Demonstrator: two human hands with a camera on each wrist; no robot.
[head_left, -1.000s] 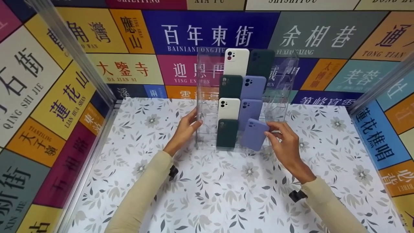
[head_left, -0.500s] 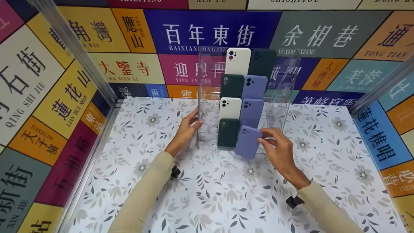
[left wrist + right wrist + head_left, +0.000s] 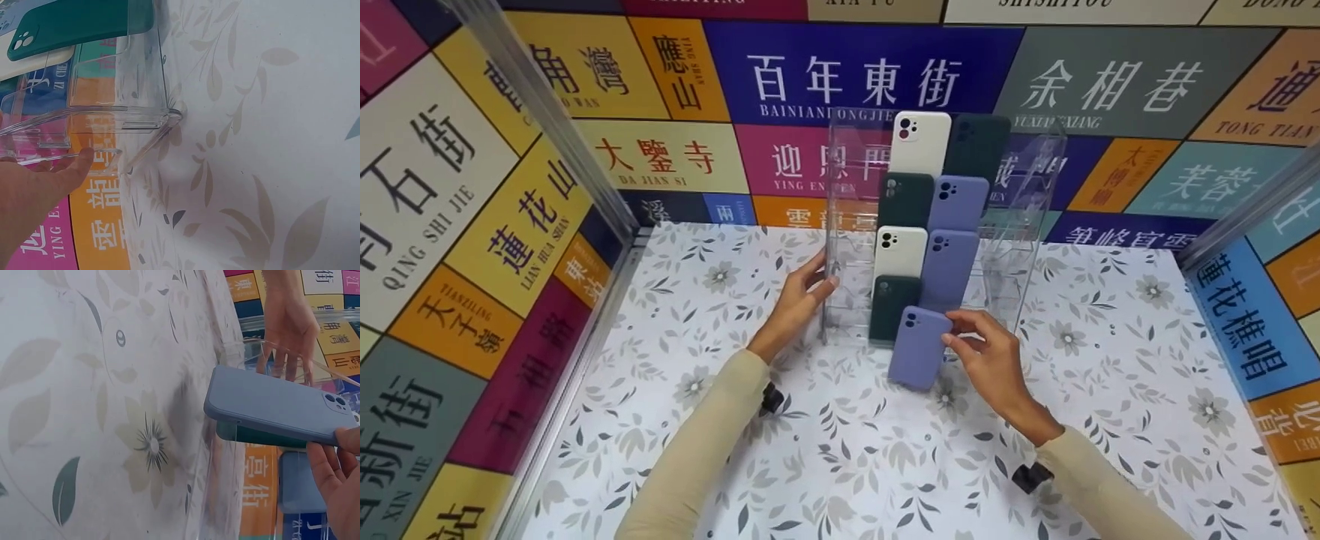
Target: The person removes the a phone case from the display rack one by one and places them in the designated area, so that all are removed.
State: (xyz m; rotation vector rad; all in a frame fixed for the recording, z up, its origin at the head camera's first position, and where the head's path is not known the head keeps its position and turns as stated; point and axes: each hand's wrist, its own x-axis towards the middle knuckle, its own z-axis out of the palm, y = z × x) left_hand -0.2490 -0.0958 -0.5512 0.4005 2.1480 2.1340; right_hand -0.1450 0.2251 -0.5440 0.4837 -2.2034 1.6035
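My right hand pinches a lavender phone case by its upper right edge, in front of a clear display rack. The right wrist view shows thumb and fingers on the camera-hole end of this phone case. At the rack's left side my left hand grips the side panel, thumb at the front edge. On the rack's lowest step a dark green phone case leans, partly hidden by the held one. Above it stand a white case and another lavender case.
Higher on the rack are a dark green case, a lavender case, a white case and a dark green case. A floral-patterned tabletop lies underneath. Sign-printed walls enclose the back and sides.
My right hand has drawn the lavender case off the lowest right step, down and left toward me, past the dark green one. My left hand has stayed on the rack's side.
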